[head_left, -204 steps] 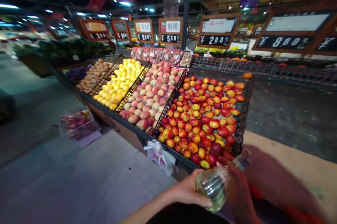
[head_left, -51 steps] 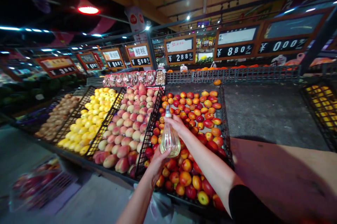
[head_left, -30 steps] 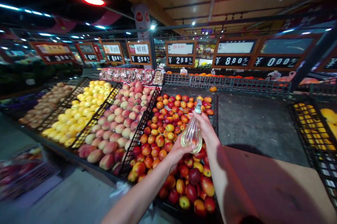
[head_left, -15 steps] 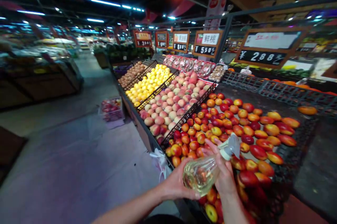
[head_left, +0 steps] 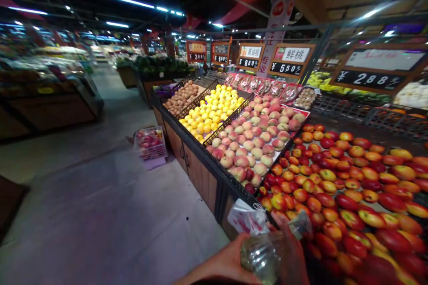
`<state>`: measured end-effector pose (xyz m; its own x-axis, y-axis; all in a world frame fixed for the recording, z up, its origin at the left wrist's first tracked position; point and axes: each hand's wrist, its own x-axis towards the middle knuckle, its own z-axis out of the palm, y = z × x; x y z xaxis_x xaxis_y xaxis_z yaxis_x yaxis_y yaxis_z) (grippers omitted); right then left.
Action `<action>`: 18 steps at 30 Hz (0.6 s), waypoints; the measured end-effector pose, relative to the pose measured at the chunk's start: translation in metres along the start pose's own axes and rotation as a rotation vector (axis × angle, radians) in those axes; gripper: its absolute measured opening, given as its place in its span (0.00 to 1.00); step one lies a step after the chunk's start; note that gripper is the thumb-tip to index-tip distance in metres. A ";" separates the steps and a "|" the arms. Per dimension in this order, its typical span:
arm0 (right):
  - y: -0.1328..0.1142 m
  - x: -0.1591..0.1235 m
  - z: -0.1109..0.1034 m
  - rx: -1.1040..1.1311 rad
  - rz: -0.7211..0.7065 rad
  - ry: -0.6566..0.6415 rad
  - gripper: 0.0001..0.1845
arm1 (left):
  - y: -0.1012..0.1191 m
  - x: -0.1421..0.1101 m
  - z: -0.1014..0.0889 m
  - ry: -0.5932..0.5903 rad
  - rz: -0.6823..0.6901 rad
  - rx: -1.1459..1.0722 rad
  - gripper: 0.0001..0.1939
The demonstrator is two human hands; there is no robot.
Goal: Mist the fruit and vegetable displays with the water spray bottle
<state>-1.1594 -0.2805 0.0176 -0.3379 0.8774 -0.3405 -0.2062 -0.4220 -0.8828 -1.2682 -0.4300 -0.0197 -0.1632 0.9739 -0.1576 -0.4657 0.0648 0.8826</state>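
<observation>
In the head view, at about 6 o'clock and low in the frame, I hold a clear plastic bottle of pale yellow liquid (head_left: 264, 256); both hands are closed on it, and the bottom edge of the view cuts them off in part. My left hand (head_left: 227, 262) wraps the wide lower end; my right hand (head_left: 289, 249) curls round the upper part, nearer the pale bottle cap (head_left: 302, 225). The bottle's long axis tilts from lower left up toward 2 o'clock, so my right hand is the nearer one to the mound of red-and-yellow nectarines (head_left: 337, 191) filling a black wire bin from 12 to 3 o'clock. A crumpled white plastic bag with red print (head_left: 245, 217) sits just above my left hand; pink-blushed peaches (head_left: 254, 144) lie at 11 o'clock, and round yellow fruit (head_left: 210, 113) lies beyond them, on a wooden-fronted display stand (head_left: 200, 182); a pink basket of wrapped red fruit (head_left: 150, 143) stands on the floor at 10 o'clock.
</observation>
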 end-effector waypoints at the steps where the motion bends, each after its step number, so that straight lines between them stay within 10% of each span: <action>1: 0.008 -0.006 0.015 0.024 0.016 -0.003 0.27 | 0.001 -0.009 -0.013 0.000 0.005 -0.040 0.52; 18: 0.064 -0.007 0.168 -0.013 0.054 -0.118 0.29 | 0.046 -0.056 -0.130 0.110 0.049 -0.163 0.47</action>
<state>-1.3241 -0.3518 0.0182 -0.4544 0.8200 -0.3479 -0.1730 -0.4644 -0.8686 -1.3936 -0.5097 -0.0280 -0.2796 0.9447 -0.1715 -0.5881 -0.0273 0.8084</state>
